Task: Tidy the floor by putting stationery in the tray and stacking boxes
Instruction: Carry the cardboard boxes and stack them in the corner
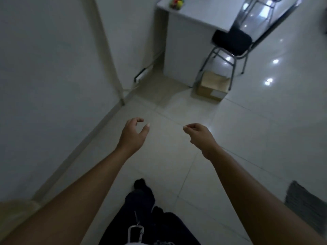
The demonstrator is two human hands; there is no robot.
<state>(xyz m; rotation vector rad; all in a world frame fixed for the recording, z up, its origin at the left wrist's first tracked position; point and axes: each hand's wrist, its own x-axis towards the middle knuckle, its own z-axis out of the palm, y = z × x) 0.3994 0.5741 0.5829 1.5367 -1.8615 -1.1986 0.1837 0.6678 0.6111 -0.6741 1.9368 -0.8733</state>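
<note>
A brown cardboard box (213,85) with a white label sits on the tiled floor under the chair, beside the desk's side panel. My left hand (133,132) reaches forward over the floor, fingers curved and apart, holding nothing. My right hand (199,133) is level with it, fingers loosely curled inward, and it looks empty. Both hands are well short of the box. No tray or stationery shows on the floor in this view.
A white desk (191,41) stands ahead with a colourful object (177,2) on its top. A black-seated metal chair (231,41) stands over the box. The wall (53,68) runs along the left. A grey mat (306,200) lies at right. My dark-trousered leg (141,197) is below.
</note>
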